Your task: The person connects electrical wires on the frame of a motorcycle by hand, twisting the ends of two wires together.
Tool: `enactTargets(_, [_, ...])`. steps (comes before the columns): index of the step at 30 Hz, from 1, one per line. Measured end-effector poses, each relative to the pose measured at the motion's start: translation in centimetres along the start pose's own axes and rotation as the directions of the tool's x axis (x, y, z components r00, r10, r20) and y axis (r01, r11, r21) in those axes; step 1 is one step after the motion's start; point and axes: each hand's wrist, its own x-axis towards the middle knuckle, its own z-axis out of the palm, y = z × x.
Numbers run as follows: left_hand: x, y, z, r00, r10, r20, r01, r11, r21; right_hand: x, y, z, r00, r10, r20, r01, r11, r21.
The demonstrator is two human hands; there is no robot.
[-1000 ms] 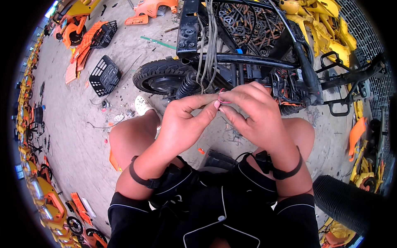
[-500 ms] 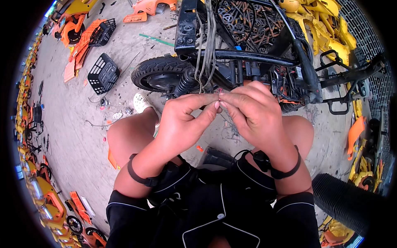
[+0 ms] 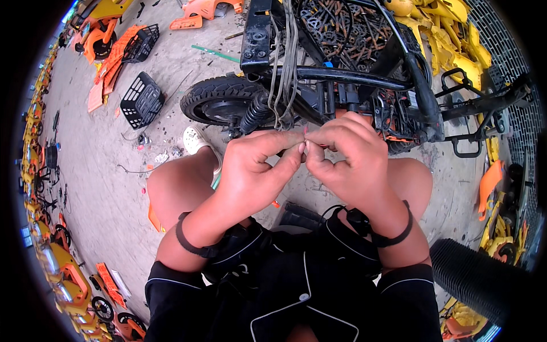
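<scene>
Fingertip to fingertip, my left hand (image 3: 250, 162) and my right hand (image 3: 353, 157) meet in front of me, thumb and forefinger pinched on each. A thin red piece (image 3: 306, 131) shows between the fingertips; it is too small to tell its kind. Just beyond stands the black frame (image 3: 359, 77) of a stripped two-wheeler, with a bundle of grey cables (image 3: 285, 68) hanging over it. Its wheel with a black tyre (image 3: 219, 100) is left of the cables, beside a coil-spring shock absorber (image 3: 255, 114). Loose wiring (image 3: 393, 117) fills the frame to the right of my hands.
Rusty metal parts (image 3: 347, 28) are heaped behind the frame. A black plastic basket (image 3: 142, 101) lies on the floor at left, near orange panels (image 3: 108, 74). Yellow panels (image 3: 450, 40) pile up at the far right. A black ribbed object (image 3: 470, 279) stands close at right.
My right thumb has bent and drawn slightly back and down. The red piece shows a little more above the fingertips. Both hands stay in nearly the same place.
</scene>
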Motion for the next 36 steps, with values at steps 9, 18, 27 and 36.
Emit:
enactTargets(9, [0.1,0.6,-0.6,0.990,0.055,0.129,-0.053,0.998,-0.015,1.1,0.2,-2.9,0.693,0.505,0.514,-0.718,0.547,0.429])
enactTargets(18, [0.5,0.1,-1.4,0.920,0.293,0.261,-0.266,0.954,-0.135,0.7,2.4,-3.7,0.616,0.222,0.756,-0.783,0.069,0.618])
enactTargets(27, [0.8,-0.3,-1.6,0.864,0.404,0.300,-0.351,0.911,-0.216,0.1,3.2,-3.2,0.561,0.078,0.824,-0.819,-0.097,0.566])
enactTargets(36, [0.3,0.3,-0.8,0.985,0.045,0.167,-0.030,0.995,-0.096,1.3,1.0,-3.8,0.735,0.385,0.559,-0.677,0.473,0.564])
